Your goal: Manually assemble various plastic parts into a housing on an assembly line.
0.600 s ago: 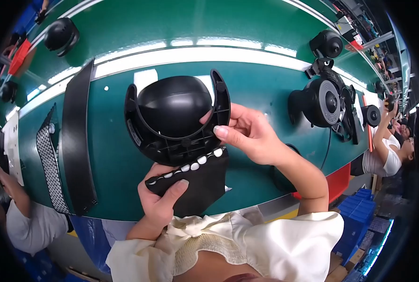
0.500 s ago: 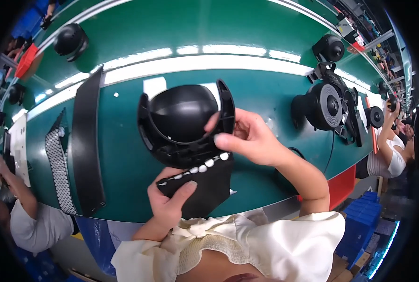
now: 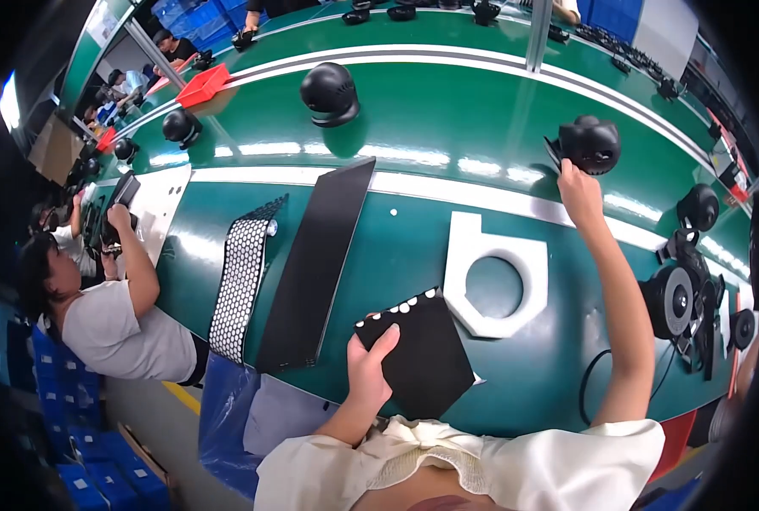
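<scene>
My left hand (image 3: 369, 375) grips a folded black sheet (image 3: 430, 362) near the front edge of the table, thumb on top. White round dots line the sheet's upper edge. Stretched far forward and right, my right hand (image 3: 580, 192) has its fingers closed on the near left edge of a rounded black housing (image 3: 592, 143), which is at the green belt beyond the pale rail. Part of the grip is hidden behind the hand. Between my arms a white block with a round hole (image 3: 528, 298) lies on the green table.
Left of my left hand lie a long black strip (image 3: 315, 264) and a strip of white dots (image 3: 241, 294). Another black housing (image 3: 328, 92) stands on the belt. Black speaker-like units (image 3: 670, 300) and a cable (image 3: 585, 387) are at right. A co-worker (image 3: 132, 315) works at left.
My right hand has carried the black housing from over the table away to the belt, uncovering the white block. The left hand still holds the black sheet. The view has swung.
</scene>
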A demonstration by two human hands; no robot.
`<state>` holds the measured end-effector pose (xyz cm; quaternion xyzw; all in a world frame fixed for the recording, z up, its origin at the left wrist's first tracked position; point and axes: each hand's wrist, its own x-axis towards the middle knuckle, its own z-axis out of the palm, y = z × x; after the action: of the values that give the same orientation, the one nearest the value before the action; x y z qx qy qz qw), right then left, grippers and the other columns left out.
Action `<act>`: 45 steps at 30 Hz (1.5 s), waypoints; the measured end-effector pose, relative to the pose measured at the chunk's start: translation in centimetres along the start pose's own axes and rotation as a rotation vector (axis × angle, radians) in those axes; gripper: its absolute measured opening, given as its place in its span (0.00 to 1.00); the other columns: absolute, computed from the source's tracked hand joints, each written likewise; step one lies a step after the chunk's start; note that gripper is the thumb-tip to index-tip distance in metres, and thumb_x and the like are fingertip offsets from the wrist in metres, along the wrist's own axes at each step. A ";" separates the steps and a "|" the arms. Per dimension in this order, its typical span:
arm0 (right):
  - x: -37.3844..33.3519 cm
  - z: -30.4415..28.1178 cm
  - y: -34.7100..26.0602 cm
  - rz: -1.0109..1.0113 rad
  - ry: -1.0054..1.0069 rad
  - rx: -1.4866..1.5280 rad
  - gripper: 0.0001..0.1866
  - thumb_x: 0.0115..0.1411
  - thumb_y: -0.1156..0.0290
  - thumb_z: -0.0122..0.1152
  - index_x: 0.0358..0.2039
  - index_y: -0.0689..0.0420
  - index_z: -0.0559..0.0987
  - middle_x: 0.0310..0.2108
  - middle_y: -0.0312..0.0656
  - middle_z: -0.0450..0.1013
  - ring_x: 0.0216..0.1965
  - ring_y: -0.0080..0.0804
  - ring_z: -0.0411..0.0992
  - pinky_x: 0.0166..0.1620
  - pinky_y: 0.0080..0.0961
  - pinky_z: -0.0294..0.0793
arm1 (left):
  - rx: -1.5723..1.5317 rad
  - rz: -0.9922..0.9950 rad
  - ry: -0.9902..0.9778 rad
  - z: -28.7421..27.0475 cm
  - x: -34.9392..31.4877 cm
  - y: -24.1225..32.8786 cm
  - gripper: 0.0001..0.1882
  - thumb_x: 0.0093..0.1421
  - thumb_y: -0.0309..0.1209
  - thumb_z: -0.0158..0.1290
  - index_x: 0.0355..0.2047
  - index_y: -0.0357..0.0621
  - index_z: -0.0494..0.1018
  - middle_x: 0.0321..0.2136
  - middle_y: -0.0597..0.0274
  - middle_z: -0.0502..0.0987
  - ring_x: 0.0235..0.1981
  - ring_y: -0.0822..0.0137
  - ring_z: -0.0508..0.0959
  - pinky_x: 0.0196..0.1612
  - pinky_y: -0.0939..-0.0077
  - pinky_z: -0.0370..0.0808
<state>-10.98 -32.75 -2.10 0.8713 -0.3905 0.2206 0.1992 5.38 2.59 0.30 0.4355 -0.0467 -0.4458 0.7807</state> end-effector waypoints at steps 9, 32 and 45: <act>-0.3 5.9 2.4 -0.055 -0.111 -0.360 0.28 0.55 0.54 0.41 0.43 0.70 0.66 0.37 0.52 0.67 0.41 0.44 0.65 0.42 0.28 0.67 | -0.037 -0.071 0.024 -1.0 0.9 0.7 0.08 0.50 0.22 0.49 0.32 0.41 0.66 0.29 0.64 0.71 0.31 0.73 0.72 0.35 0.81 0.69; 25.5 6.7 -27.6 -0.461 0.051 -0.368 0.45 0.47 0.67 0.56 0.57 0.27 0.39 0.56 0.40 0.46 0.54 0.50 0.50 0.50 0.58 0.53 | -0.142 -0.213 0.073 -4.7 2.6 2.3 0.11 0.51 0.23 0.48 0.37 0.39 0.67 0.34 0.59 0.72 0.36 0.68 0.73 0.41 0.76 0.69; 13.6 -1.2 -13.3 -0.087 0.189 1.053 0.50 0.28 0.63 0.73 0.49 0.59 0.51 0.44 0.50 0.57 0.46 0.40 0.60 0.50 0.30 0.60 | -0.080 -0.139 0.013 -4.4 2.3 1.8 0.11 0.51 0.21 0.47 0.37 0.39 0.67 0.34 0.59 0.72 0.35 0.67 0.73 0.40 0.75 0.70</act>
<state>7.10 -31.95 3.87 0.8451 -0.1709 0.4556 -0.2216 9.97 4.08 -1.87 0.4089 0.0066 -0.4976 0.7650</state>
